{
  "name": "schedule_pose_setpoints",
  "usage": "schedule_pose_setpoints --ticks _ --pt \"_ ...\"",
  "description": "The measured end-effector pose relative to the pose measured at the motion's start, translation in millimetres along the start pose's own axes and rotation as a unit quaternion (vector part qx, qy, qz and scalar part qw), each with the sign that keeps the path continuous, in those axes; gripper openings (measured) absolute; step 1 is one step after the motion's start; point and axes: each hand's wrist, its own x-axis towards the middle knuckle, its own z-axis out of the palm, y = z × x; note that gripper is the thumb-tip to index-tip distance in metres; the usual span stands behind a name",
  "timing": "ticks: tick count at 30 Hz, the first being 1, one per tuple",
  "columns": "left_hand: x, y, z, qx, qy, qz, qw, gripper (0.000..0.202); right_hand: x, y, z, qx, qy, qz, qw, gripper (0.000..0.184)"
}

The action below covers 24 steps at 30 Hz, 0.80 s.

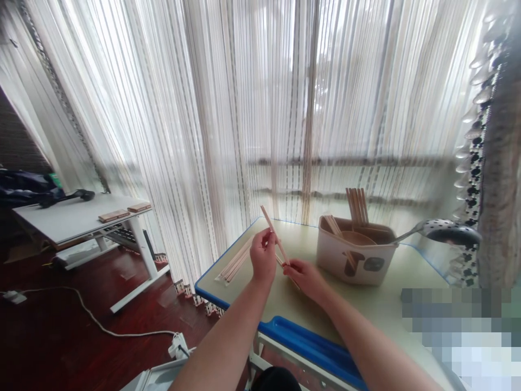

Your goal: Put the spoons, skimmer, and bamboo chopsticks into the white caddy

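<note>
Both hands are closed on a slim pair of wooden chopsticks (266, 216), held tilted above the pale tabletop. My left hand (264, 258) pinches them around the middle, and their upper ends stick out past its fingers. Lower down and to the right, my right hand (307, 278) grips the bottom end. To the left of my left hand lies a bundle of chopsticks (236, 262), apparently in clear wrapping. Another thin stick (293, 281) shows on the table under my right hand, partly covered by it.
A beige utensil holder (328, 252) on the right holds more chopsticks (357, 206) and a slotted metal skimmer (450, 231) jutting out to the right. The table has a blue edge tray (311, 347). Sheer curtains (228, 108) hang behind; a white desk (69, 220) stands left.
</note>
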Motion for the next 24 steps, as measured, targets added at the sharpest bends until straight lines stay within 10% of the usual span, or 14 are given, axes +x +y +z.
schedule_pose_setpoints --ticks 24 --pt "-5.6 0.0 -0.2 0.061 -0.071 0.016 0.995 0.03 -5.4 -14.7 -6.0 -0.117 -0.012 -0.059 0.991 0.028"
